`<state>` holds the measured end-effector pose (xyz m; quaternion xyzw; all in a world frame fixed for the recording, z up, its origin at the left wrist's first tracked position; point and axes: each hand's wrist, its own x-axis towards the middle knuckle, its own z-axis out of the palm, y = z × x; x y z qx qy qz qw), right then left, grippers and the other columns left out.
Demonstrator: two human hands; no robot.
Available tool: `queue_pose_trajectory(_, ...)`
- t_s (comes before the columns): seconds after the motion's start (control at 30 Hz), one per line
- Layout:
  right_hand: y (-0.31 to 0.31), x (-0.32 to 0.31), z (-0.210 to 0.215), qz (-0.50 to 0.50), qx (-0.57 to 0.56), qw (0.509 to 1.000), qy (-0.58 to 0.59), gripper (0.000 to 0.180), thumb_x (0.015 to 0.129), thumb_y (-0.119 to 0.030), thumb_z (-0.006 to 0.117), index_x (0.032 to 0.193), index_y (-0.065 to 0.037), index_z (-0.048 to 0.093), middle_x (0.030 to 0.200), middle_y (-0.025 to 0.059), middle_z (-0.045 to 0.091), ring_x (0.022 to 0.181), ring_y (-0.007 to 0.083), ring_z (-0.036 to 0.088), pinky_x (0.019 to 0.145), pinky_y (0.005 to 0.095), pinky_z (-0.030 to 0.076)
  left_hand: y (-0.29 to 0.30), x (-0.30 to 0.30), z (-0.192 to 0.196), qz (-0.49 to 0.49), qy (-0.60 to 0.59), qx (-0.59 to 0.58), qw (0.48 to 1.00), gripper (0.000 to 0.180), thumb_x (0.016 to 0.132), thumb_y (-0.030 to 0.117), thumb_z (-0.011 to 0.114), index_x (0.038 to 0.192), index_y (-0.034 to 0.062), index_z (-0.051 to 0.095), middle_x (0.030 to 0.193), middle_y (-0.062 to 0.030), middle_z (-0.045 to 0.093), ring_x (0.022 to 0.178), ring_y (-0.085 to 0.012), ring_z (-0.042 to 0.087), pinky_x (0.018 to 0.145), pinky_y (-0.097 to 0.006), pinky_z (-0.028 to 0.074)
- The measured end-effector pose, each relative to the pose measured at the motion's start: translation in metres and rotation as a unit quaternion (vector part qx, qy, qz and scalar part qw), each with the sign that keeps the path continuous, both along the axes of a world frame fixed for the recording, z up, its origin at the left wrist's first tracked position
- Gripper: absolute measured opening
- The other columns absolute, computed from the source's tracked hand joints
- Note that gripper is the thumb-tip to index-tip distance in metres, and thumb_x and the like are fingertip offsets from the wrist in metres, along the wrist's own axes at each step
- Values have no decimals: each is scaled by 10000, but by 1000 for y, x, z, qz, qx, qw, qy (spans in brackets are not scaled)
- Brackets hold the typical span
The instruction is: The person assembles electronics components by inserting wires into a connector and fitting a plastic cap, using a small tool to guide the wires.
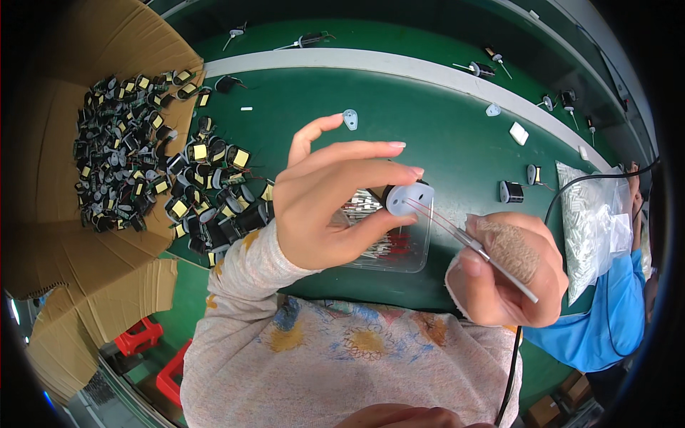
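Note:
My left hand pinches a small black round-bodied part with a pale grey-blue end cap between thumb and fingers. The cap has small holes, and thin reddish wires run from it towards my right hand. A slim silver metal tool lies in the closed fingers of my right hand, its tip meeting the wires; its exact kind is unclear. My left little finger is beside a flat pale cap plate; whether it touches is unclear. Below the held part, a clear plastic tray holds white-and-red thin pieces, partly hidden.
At left, a cardboard box holds many black parts with yellow pads, with more piled beside it. On the green table sit two black parts and a bag of white pieces. A blue-sleeved person is at right.

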<state>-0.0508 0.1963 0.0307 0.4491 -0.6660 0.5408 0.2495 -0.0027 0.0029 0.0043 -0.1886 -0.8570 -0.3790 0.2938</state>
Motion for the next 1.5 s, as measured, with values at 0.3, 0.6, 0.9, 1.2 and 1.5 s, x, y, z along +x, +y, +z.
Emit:
queue_pose_trajectory(0.3,0,2,1,9,64,994,84,269,599,73,698,830,95,560,690,208,618,577,295,620,509,343,514,1,2,2,28,19,-29,999,328,615,75,771,897,49,606,789,-108,697,959,-241,646,972,-489,310)
queue_pose_trajectory(0.6,0,9,3,-6,82,995,52,295,576,92,714,847,82,599,751,187,635,632,293,634,536,327,519,3,4,4,49,32,-45,997,321,619,95,777,886,50,605,793,-117,696,971,-258,643,972,-506,306)
queue_pose_trajectory(0.9,-3,8,-5,-10,73,995,68,321,542,91,730,841,54,619,741,157,639,651,280,638,568,332,519,7,7,5,105,47,-67,991,274,601,161,795,840,105,673,824,15,697,991,-201,626,937,-468,313)
queue_pose_trajectory(1.2,-7,-16,-5,69,71,991,-84,181,579,19,737,737,-2,650,675,78,630,572,213,591,527,272,471,14,3,-1,-62,-39,278,958,287,641,66,773,864,42,593,938,-119,676,1046,-269,601,876,-348,433)
queue_pose_trajectory(1.5,-10,-1,-16,-111,124,966,197,448,414,-63,543,839,23,658,724,98,565,610,213,552,524,264,466,9,7,-5,-46,5,164,985,200,706,-6,696,849,-2,557,938,-169,665,748,-228,668,644,-275,524)
